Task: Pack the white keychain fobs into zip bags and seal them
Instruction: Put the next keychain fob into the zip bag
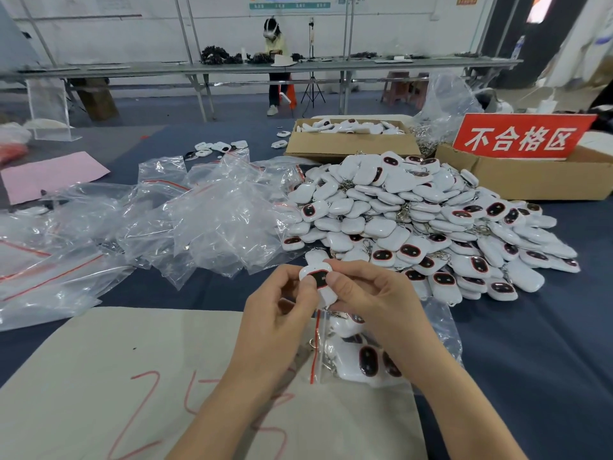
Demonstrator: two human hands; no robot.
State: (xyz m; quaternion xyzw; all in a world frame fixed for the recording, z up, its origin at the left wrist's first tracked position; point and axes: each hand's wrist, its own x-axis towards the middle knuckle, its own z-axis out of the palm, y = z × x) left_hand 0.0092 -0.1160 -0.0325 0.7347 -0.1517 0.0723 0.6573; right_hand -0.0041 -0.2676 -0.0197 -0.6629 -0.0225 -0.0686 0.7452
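Both hands hold one white keychain fob with a dark, red-rimmed face, above the table's near middle. My left hand pinches its left edge, and my right hand grips its right side with the thumb on the face. Under my right wrist lies a clear zip bag with a red seal strip, holding several fobs. A large heap of white fobs fills the table to the right. Empty zip bags are piled to the left.
A beige cloth marked in red covers the near table. Behind the heap stand a cardboard box of fobs and another box with a red sign. Pink paper lies far left. A person works at a far bench.
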